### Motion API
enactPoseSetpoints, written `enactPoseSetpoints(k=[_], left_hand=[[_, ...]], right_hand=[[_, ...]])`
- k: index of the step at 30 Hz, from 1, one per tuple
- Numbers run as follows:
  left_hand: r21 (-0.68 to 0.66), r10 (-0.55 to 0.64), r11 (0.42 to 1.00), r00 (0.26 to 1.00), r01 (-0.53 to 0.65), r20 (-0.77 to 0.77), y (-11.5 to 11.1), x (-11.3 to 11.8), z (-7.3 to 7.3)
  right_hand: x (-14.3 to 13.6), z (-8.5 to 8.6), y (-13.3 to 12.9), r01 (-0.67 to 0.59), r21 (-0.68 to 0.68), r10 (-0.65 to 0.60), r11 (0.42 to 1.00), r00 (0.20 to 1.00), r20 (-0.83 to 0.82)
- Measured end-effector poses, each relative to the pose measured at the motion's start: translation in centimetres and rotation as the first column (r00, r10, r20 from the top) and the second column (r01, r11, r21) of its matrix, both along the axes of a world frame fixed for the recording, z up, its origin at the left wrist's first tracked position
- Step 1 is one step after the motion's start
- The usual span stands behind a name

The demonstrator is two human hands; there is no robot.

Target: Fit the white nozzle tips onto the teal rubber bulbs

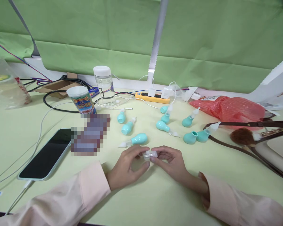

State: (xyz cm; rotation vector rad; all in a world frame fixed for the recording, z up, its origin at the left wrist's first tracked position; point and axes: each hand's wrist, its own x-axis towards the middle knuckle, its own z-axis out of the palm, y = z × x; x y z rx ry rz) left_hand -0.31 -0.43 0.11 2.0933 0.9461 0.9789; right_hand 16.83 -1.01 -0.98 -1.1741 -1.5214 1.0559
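Note:
A small clear plastic piece [150,155] is held between both hands at the centre. My left hand [129,166] grips its left end with the fingers and thumb. On its right end, my right hand [171,160] pinches with the thumb and forefinger. Just beyond my hands lies a teal bulb with a clear nozzle [139,138], tip to the left. Several more teal bulbs with clear nozzles stand or lie farther back, to the left and right. A teal bulb [190,137] with an open top, without a nozzle, stands at the right.
A phone [48,154] on a cable and a blurred-out item [91,135] lie at left. Behind are a paper cup [82,100], a water bottle [105,88] and a power strip [153,97]. A red plastic bag [233,111] and a strapped bag [279,141] are at right.

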Motion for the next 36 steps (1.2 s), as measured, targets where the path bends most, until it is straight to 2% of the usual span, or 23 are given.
enactPoseSetpoints(k=[1,2,4,6,7,12,16,22,29,32,36], left_hand=[[-0.165,0.026,0.986,0.997,-0.013,0.074,0.1,0.1,0.2],[-0.320,0.054,0.947,0.988,-0.005,0.143,0.2,0.1,0.3],[-0.548,0.084,0.833,0.959,0.082,0.271,0.6,0.2,0.6],[-0.656,0.094,0.733,0.928,0.181,0.360,0.9,0.2,0.7],[-0.681,0.099,0.702,0.918,0.209,0.384,1.0,0.2,0.7],[-0.710,0.124,0.657,0.892,0.255,0.435,1.2,0.1,0.4],[-0.741,0.129,0.590,0.869,0.320,0.478,1.2,0.0,0.4],[-0.747,0.179,0.581,0.845,0.323,0.505,1.0,0.1,0.3],[-0.791,0.211,0.495,0.833,0.360,0.511,1.2,0.0,0.0],[-0.786,0.201,0.493,0.830,0.373,0.520,1.2,0.1,0.1],[-0.776,0.212,0.530,0.832,0.343,0.513,1.1,0.1,0.1]], right_hand=[[0.0,0.0,0.1,-0.005,0.017,0.005,1.000,1.000,-0.008],[0.1,-0.1,0.1,-0.014,0.043,0.014,0.999,1.000,-0.010],[0.1,-0.2,0.2,-0.034,0.110,0.034,0.993,0.999,0.005],[0.2,-0.3,0.3,-0.042,0.168,0.038,0.985,0.999,0.031],[0.2,-0.3,0.3,-0.045,0.191,0.039,0.980,0.998,0.040],[0.1,-0.3,0.5,-0.075,0.304,0.068,0.950,0.997,0.034],[0.1,-0.5,0.4,-0.100,0.380,0.103,0.920,0.995,0.014],[0.0,-0.6,0.4,-0.113,0.405,0.122,0.907,0.992,0.002],[0.0,-0.5,0.4,-0.121,0.443,0.123,0.889,0.992,0.023],[0.1,-0.5,0.4,-0.103,0.445,0.106,0.890,0.994,0.017],[0.1,-0.6,0.4,-0.113,0.430,0.116,0.896,0.993,0.020]])
